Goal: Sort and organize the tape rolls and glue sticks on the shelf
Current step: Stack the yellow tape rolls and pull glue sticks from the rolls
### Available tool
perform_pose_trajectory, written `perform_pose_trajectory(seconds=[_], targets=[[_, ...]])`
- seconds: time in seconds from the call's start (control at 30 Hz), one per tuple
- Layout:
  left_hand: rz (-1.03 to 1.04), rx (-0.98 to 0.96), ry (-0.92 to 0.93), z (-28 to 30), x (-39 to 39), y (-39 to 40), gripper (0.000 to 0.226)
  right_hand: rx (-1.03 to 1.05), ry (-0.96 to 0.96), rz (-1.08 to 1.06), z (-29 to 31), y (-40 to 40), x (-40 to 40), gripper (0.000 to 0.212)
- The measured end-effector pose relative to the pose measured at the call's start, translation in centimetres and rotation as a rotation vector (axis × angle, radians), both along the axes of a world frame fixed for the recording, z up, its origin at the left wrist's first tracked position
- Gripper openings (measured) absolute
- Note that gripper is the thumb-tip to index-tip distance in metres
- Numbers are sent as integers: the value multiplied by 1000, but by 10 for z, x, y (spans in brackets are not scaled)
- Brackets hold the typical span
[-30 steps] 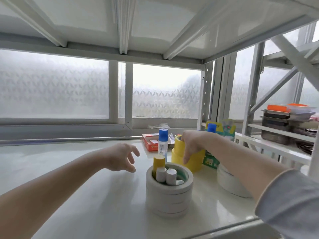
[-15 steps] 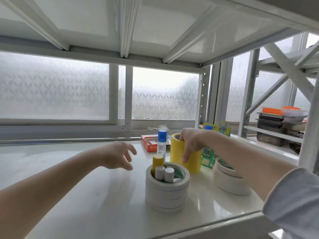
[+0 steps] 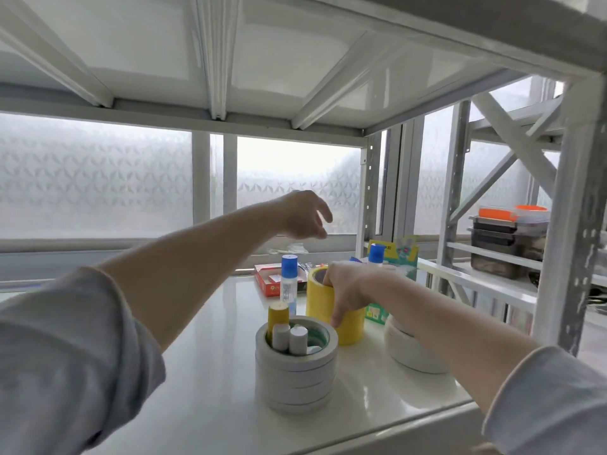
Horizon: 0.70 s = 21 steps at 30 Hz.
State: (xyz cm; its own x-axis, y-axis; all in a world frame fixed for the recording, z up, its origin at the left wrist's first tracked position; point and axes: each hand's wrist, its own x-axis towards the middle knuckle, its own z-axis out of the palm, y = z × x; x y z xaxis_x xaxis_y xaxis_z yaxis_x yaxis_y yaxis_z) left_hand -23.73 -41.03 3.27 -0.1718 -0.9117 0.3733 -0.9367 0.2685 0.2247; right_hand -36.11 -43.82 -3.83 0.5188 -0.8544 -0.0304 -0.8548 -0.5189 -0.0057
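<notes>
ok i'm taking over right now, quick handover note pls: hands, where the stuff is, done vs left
Right hand: grips the yellow tape stack, thumb inside the core, fingers down its outside.
Left hand: raised above the shelf, loosely curled, holding nothing.
Done: white tape stack at front, with a yellow glue stick and two white glue sticks standing in its core. Second white tape stack to the right.
Left: blue-capped glue sticks still stand loose behind; the yellow stack likely needs placing.

Bright, hazy backlight from the frosted window; edges bend, sleeves blur.
</notes>
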Motion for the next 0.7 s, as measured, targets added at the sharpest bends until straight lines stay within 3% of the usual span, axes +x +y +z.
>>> perform_pose_trajectory(seconds=[0.1,0.17,0.37,0.53,0.7], targets=[[-33,163,-90,-10,-36,-30,41,16,7,15,-1,0,0,91],[-28,304,-54,-17,-47,-44,39,11,25,25,1,1,-1,93],[-10,337,-26,-29,-51,-62,29,10,61,48,0,-1,-5,94],[-46,214,43,-23,-48,-62,29,25,-23,25,-4,-5,-5,92],[-62,-52,204,41,-12,-28,30,49,-101,-16,-8,-8,-4,88]])
